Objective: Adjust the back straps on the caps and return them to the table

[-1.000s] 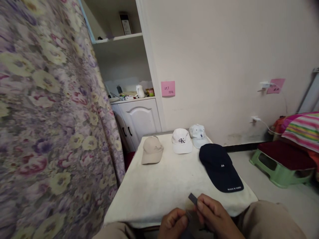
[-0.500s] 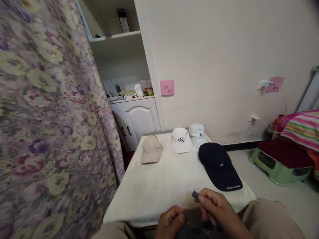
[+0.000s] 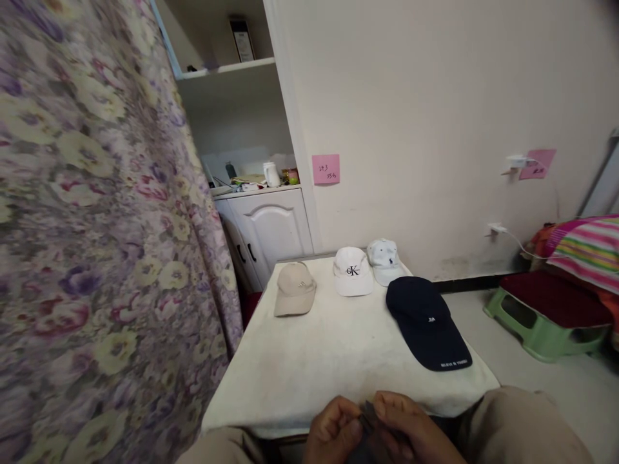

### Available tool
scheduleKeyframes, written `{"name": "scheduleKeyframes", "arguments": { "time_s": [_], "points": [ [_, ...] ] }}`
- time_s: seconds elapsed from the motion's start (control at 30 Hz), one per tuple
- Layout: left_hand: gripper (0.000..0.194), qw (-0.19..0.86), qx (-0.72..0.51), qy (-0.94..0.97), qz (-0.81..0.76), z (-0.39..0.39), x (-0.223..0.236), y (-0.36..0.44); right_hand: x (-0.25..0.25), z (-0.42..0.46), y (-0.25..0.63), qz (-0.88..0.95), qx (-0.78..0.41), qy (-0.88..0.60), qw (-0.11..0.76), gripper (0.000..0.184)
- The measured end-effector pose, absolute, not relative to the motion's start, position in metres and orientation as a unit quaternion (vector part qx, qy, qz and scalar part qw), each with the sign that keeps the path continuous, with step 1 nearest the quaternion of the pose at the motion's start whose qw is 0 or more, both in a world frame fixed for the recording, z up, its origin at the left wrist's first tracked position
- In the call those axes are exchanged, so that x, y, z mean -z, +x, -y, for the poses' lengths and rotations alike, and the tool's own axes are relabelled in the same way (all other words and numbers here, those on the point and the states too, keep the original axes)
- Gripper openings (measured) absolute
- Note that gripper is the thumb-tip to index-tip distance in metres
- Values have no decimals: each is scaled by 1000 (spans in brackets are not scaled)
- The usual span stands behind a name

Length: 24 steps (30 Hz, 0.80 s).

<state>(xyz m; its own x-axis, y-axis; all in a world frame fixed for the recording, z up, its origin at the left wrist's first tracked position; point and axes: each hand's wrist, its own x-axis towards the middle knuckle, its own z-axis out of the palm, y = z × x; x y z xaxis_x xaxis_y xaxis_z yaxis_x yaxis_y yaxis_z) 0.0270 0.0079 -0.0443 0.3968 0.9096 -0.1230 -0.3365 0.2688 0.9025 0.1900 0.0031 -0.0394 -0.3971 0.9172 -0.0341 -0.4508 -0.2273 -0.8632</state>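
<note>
At the table's near edge, my left hand point(image 3: 333, 430) is closed, thumb and fingers pinching a small dark buckle-like piece point(image 3: 365, 423). My right hand point(image 3: 410, 422) is closed beside it, pinching a dark grey strap point(image 3: 370, 410); the two hands nearly touch. Dark grey cloth point(image 3: 371, 448) hangs between and below them, mostly hidden by my fingers and the frame's bottom edge. Nearest to my right hand lies a navy cap point(image 3: 423, 316), brim toward me. Farther back sit a beige cap point(image 3: 294, 290), a white cap point(image 3: 352, 274) with black letters and a pale blue cap point(image 3: 383, 261).
A cream cloth covers the table point(image 3: 309, 361); my knees are at its near corners. A floral curtain point(image 3: 106, 258) hangs left, with a white cabinet point(image 3: 271, 225) behind. To the right stands a green stool point(image 3: 546, 335) with a dark red top.
My right hand has moved down and left with the strap, bringing it up against the buckle-like piece in my left hand. The caps on the table have not moved.
</note>
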Motion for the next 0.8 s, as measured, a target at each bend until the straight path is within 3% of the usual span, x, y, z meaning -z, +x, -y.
{"name": "scheduleKeyframes", "arguments": {
  "time_s": [0.8],
  "points": [
    [39, 735, -459, 380, -323, -6, 45, 27, 46, -1, 183, 385, -774, -217, 454, 46]
  ]
}}
